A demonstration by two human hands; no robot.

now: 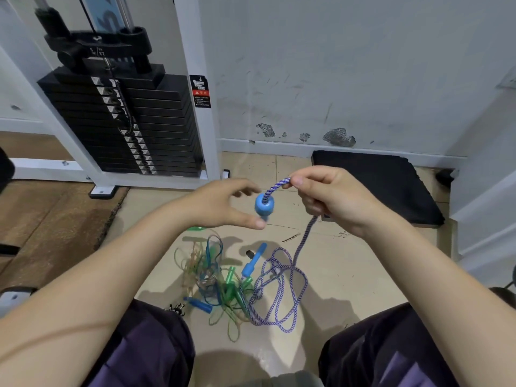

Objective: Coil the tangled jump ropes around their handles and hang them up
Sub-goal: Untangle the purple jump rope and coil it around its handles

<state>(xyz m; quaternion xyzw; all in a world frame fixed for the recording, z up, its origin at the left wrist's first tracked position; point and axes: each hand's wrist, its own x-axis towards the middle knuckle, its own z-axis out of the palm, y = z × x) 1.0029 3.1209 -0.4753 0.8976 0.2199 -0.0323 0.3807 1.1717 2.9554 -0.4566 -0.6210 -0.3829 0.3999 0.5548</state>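
The right hand (332, 199) pinches the purple-and-white braided rope (290, 277) between thumb and fingers, just above the blue handle (264, 205). That handle hangs in the air between both hands, its long axis running nearly straight toward the viewer, rope end tilted up to the right. The left hand (223, 205) is spread, fingers relaxed, thumb tip just beside the handle's lower end; whether it touches is unclear. The rope drops from the right hand to loops on the floor (349, 275), beside a tangle of green and blue ropes (220, 280).
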